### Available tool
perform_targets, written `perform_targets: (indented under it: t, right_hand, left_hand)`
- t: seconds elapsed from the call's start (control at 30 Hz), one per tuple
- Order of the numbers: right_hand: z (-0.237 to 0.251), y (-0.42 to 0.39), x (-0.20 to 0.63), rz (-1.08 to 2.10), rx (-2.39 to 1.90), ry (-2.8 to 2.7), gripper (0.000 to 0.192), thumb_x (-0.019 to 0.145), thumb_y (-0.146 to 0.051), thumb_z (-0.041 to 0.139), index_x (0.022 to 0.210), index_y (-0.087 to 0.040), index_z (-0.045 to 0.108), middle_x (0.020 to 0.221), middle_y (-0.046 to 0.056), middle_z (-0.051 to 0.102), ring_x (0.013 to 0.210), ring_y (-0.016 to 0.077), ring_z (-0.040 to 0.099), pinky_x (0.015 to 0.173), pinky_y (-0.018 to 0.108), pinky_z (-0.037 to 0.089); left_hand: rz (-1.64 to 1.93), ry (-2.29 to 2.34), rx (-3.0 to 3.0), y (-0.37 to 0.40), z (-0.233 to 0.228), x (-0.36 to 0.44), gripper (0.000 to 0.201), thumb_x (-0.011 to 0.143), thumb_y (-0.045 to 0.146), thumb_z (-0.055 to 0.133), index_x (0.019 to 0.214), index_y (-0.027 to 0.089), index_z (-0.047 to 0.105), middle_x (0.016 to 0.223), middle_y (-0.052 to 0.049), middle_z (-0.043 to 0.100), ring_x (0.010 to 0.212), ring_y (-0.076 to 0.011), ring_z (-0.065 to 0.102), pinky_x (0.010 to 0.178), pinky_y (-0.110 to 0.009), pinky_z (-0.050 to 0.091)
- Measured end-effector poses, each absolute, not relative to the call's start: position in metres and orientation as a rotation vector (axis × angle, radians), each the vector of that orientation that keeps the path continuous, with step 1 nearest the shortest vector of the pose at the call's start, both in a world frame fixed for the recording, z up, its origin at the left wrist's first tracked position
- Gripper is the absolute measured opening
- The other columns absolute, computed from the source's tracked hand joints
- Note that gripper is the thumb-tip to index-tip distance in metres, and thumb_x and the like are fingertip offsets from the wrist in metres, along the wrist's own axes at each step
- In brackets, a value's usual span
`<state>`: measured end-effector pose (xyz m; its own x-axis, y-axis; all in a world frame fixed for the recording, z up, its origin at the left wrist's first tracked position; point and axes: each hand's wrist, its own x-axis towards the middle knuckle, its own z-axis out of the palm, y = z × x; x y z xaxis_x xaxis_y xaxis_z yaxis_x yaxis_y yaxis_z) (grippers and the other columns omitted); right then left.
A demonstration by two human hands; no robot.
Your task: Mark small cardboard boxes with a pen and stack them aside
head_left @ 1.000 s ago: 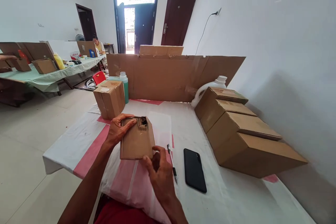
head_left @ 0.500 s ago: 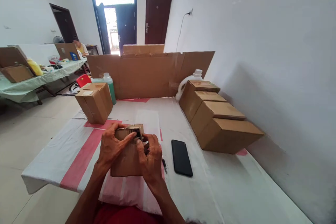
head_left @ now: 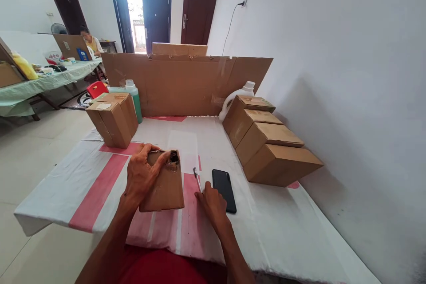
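One hand (head_left: pixel 141 177) grips box (head_left: pixel 164 184); other (head_left: pixel 213 202) touches pen (head_left: pixel 197 179).

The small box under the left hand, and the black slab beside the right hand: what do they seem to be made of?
The small box under the left hand looks like plain brown cardboard: matte, with a torn, frayed hole at one top corner. The black slab, just beside the right hand, looks like a phone with a glass or glossy plastic face: smooth, dark, with a faint sheen.

Small box (head_left: pixel 165 186) was matt brown cardboard w/ a torn top edge; phone (head_left: pixel 224 184) glossy black; table cover (head_left: pixel 100 177) woven-looking plastic sheet.
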<state>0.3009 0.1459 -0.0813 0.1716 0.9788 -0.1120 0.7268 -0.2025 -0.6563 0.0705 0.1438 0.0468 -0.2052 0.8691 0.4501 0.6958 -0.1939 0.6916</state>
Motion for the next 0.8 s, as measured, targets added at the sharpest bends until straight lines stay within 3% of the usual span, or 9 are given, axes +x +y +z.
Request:
perform_targets:
  t: [0.13, 0.27, 0.37, 0.47, 0.8]
  right_hand:
    - [-0.091, 0.144, 0.309, 0.797, -1.880, -1.583, 0.034, 0.084, -0.039, 0.064, 0.060, -0.026, 0.044, 0.059, 0.006, 0.063, 0.062, 0.0253, 0.065, 0.061, 0.034, 0.043]
    - [-0.056, 0.145, 0.307, 0.913, -1.546, -1.363, 0.034, 0.095, -0.054, 0.047, 0.077, -0.025, 0.049, 0.061, 0.000, 0.060, 0.053, 0.0188, 0.060, 0.052, 0.030, 0.044]
    - [-0.013, 0.142, 0.292, 1.036, -1.014, -0.990, 0.027, 0.092, -0.051, 0.061, 0.094, -0.024, 0.055, 0.074, 0.000, 0.064, 0.062, 0.0180, 0.065, 0.051, 0.027, 0.047]
    - [0.019, 0.138, 0.267, 1.041, -0.744, -0.977, 0.016, 0.092, -0.038, 0.069, 0.097, -0.024, 0.064, 0.095, 0.002, 0.069, 0.076, 0.0173, 0.069, 0.060, 0.027, 0.052]
    - [0.025, 0.132, 0.235, 0.886, -0.804, -1.267, 0.010, 0.096, -0.032, 0.068, 0.099, -0.024, 0.071, 0.085, -0.001, 0.067, 0.059, 0.0090, 0.051, 0.057, 0.023, 0.046]
  left_hand:
    - [1.418, 1.746, 1.911, 0.146, 0.039, 0.063, 0.030, 0.105, 0.039, 0.043, 0.094, 0.023, 0.066, 0.098, -0.004, 0.067, 0.096, -0.0225, 0.064, 0.087, -0.035, 0.049]
    - [1.427, 1.670, 1.934, 0.145, 0.034, 0.060, 0.027, 0.106, 0.034, 0.042, 0.103, 0.023, 0.066, 0.104, -0.005, 0.067, 0.103, -0.0225, 0.063, 0.092, -0.036, 0.049]
    - [1.422, 1.669, 1.927, 0.142, 0.034, 0.062, 0.029, 0.106, 0.035, 0.041, 0.104, 0.022, 0.067, 0.104, -0.006, 0.067, 0.102, -0.0225, 0.062, 0.092, -0.036, 0.048]
    - [1.403, 1.692, 1.912, 0.138, 0.035, 0.065, 0.028, 0.106, 0.033, 0.042, 0.104, 0.022, 0.067, 0.104, -0.006, 0.066, 0.100, -0.0225, 0.062, 0.090, -0.037, 0.048]
    - [1.406, 1.695, 1.941, 0.131, 0.034, 0.075, 0.022, 0.106, 0.027, 0.044, 0.106, 0.023, 0.066, 0.105, -0.005, 0.067, 0.102, -0.0227, 0.061, 0.091, -0.038, 0.046]
